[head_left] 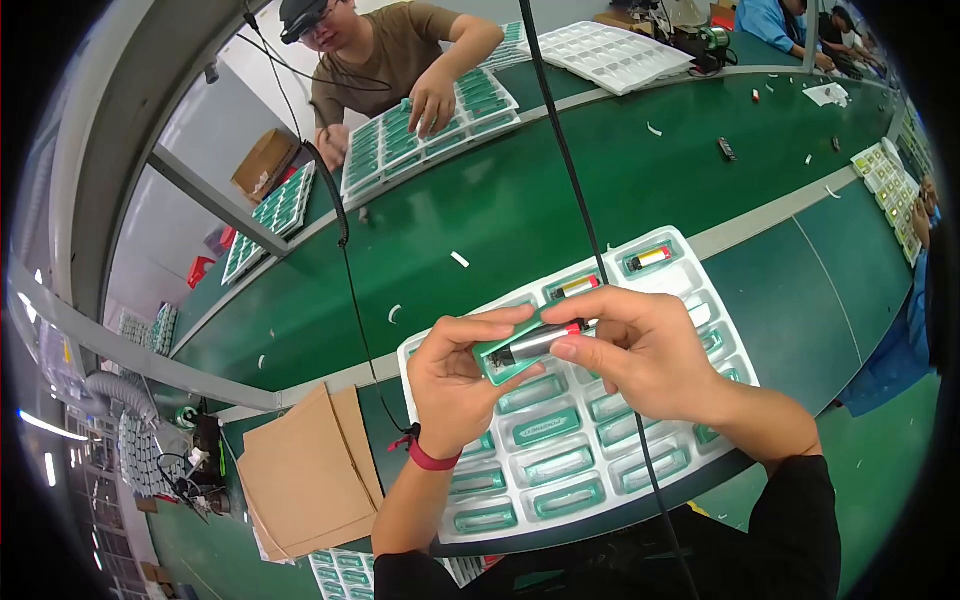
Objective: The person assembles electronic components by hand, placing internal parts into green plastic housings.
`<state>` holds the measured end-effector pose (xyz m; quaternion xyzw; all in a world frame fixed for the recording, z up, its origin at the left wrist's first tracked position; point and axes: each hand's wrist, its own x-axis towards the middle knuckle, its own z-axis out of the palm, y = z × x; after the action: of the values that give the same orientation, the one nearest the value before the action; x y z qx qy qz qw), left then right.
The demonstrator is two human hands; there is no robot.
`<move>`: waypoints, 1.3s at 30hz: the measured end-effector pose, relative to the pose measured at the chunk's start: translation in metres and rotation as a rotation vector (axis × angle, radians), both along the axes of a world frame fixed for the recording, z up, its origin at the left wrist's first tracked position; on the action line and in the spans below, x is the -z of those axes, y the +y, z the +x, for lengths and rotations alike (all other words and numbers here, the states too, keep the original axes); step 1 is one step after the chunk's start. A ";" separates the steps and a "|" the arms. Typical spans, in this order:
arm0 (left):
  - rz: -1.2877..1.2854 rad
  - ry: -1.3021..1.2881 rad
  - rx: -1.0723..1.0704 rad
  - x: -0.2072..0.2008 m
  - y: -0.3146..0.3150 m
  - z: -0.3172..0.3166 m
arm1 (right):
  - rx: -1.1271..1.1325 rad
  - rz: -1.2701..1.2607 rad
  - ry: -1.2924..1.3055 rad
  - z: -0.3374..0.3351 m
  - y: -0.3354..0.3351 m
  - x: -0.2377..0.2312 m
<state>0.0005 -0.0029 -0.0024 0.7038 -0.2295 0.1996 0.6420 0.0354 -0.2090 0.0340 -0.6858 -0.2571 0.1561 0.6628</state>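
Observation:
Over a white tray of moulded pockets, both my hands meet around one small package. My left hand holds a green box, its fingers curled around the sides. A dark, silvery cylinder with a reddish end lies at an angle, partly within the box. My right hand pinches the cylinder's right end between thumb and fingers. In the tray's far pockets sit pieces with red, yellow and white ends, such as this small cylinder. Green boxes fill several nearer pockets.
Flat cardboard sheets lie left of the tray. A black cable hangs down in front of me. Beyond runs a green conveyor belt with scraps on it. Across it, another person works over a filled tray.

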 end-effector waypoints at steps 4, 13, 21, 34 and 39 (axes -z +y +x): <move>-0.041 0.001 -0.006 0.001 -0.002 0.001 | 0.127 0.082 -0.070 -0.002 0.010 0.008; -0.047 -0.059 -0.060 0.003 -0.008 0.001 | 0.313 0.145 -0.194 0.000 0.016 0.018; 0.038 -0.176 -0.192 0.003 -0.009 -0.004 | 0.317 0.071 -0.235 0.004 0.017 0.019; 0.141 -0.222 -0.247 0.006 -0.003 0.001 | 0.236 0.024 -0.184 0.016 0.016 0.017; 0.127 -0.182 -0.269 0.004 -0.010 0.001 | 0.385 0.102 -0.454 0.013 0.020 0.025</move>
<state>0.0020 -0.0128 -0.0063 0.7461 -0.2025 0.3319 0.5404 0.0482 -0.1892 0.0094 -0.7051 -0.2718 -0.1429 0.6392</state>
